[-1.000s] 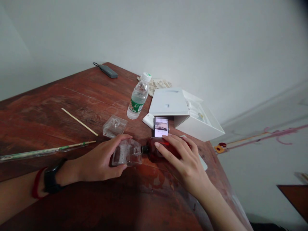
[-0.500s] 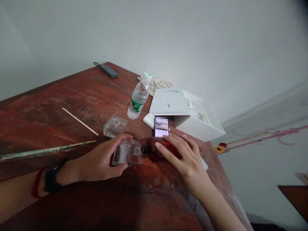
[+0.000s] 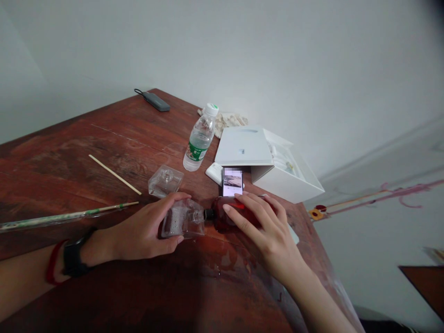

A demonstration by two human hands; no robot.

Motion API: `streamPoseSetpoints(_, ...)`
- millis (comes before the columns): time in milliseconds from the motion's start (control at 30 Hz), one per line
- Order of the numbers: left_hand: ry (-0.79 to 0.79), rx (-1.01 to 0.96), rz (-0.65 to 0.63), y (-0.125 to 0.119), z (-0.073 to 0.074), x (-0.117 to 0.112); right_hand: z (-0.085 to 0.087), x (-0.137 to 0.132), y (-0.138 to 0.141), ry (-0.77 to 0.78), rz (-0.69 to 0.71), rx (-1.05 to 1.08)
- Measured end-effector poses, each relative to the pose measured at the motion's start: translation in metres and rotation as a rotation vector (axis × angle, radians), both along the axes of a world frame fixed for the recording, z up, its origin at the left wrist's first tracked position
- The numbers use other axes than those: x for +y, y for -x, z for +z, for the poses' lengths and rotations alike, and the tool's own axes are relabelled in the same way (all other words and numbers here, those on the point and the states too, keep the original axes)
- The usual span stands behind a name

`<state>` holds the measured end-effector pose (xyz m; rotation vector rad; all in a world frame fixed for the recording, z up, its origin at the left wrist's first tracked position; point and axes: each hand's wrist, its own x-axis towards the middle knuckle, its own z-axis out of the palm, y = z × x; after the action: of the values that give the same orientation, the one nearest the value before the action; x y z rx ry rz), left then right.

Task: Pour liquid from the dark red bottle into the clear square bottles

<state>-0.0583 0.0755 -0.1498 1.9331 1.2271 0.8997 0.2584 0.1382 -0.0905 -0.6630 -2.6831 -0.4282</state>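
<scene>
My left hand (image 3: 145, 231) grips a clear square glass bottle (image 3: 178, 219) lying on its side, thumb below and fingers above. The bottle's neck points right and meets the dark neck of a red bottle (image 3: 224, 219), also lying down. My right hand (image 3: 265, 222) rests over the red bottle with its fingers curved around the body. Where the two necks meet, I cannot tell whether they touch. Just behind my left hand stands a second clear glass piece (image 3: 166, 180) with a small round neck. Wet patches (image 3: 227, 259) shine on the wood in front of the red bottle.
A water bottle (image 3: 198, 145) with a green label stands behind. A phone (image 3: 232, 182) with a lit screen leans by an open white box (image 3: 244, 148), near a small white case (image 3: 214, 173). On the left lie a chopstick (image 3: 114, 174) and a wrapped pair (image 3: 69, 216). A grey device (image 3: 156, 101) lies far back.
Both hands and the two bottles keep nearly the same positions. The whole view has shifted very slightly.
</scene>
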Motion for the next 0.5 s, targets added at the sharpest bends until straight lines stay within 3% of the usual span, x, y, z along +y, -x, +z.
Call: streamPoseSetpoints(500,0.014,0.034,-0.006,0.0015,0.0002,0.0011,0.0010,0.0000,-0.0001,-0.001,-0.002,0.004)
